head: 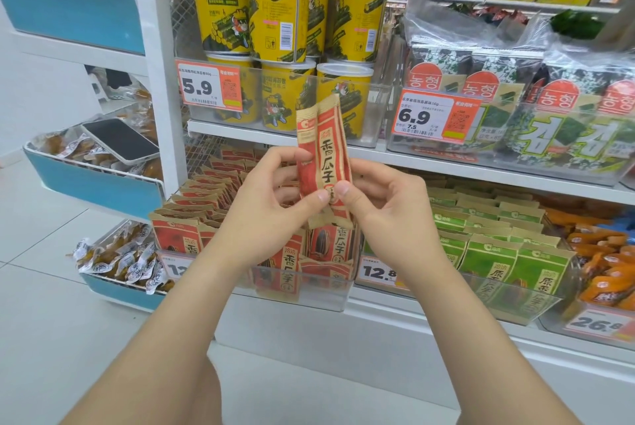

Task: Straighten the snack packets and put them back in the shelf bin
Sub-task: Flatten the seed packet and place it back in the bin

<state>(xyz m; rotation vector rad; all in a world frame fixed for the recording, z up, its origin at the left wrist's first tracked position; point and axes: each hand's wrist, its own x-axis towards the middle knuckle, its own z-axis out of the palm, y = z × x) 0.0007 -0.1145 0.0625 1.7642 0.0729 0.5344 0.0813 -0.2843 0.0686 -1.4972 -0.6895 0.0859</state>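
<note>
In the centre of the frame I hold the red snack packets (324, 153) upright, what looks like two of them stacked face to face, above the shelf bin (319, 296) at lower centre. My left hand (271, 198) and right hand (381, 208) are both clamped on the lower end, thumbs meeting on the front and fingers curled behind.

The step, as I judge it, is squaring the pair before it goes down. The tops sit slightly offset, so I would slide one packet against the other until the top edges line up, then flatten the creased sides with the thumbs. The bin's front row leans and looks crowded, so I would aim for a gap among the red rows, printed face forward, and keep clear of the green packets (508, 253) just to the right.
</note>
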